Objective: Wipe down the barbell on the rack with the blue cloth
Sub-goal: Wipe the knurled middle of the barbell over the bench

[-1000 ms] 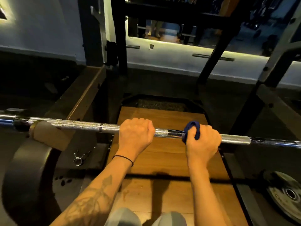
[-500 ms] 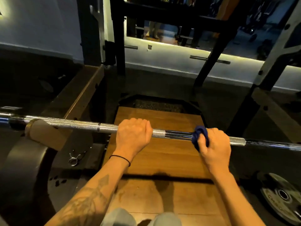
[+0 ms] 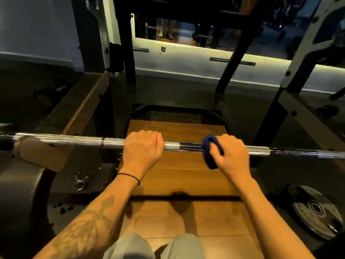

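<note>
Long knurled steel barbell [image 3: 84,141] crossing the whole view, bare between the tan padded sleeve [image 3: 42,153] at left and the left hand [image 3: 142,147]. Short open stretch of shaft between both hands. Right hand [image 3: 234,156] with dark blue cloth [image 3: 211,153] wrapped on the shaft, blocking that spot. Bare shaft again right of it, out to the frame edge. Open air below the shaft over the brown wooden platform [image 3: 183,176]. Black rack uprights [image 3: 128,58] behind, well apart. Black weight plate [image 3: 315,212] on floor lower right, small metal spring collar [image 3: 81,181] lower left.
</note>
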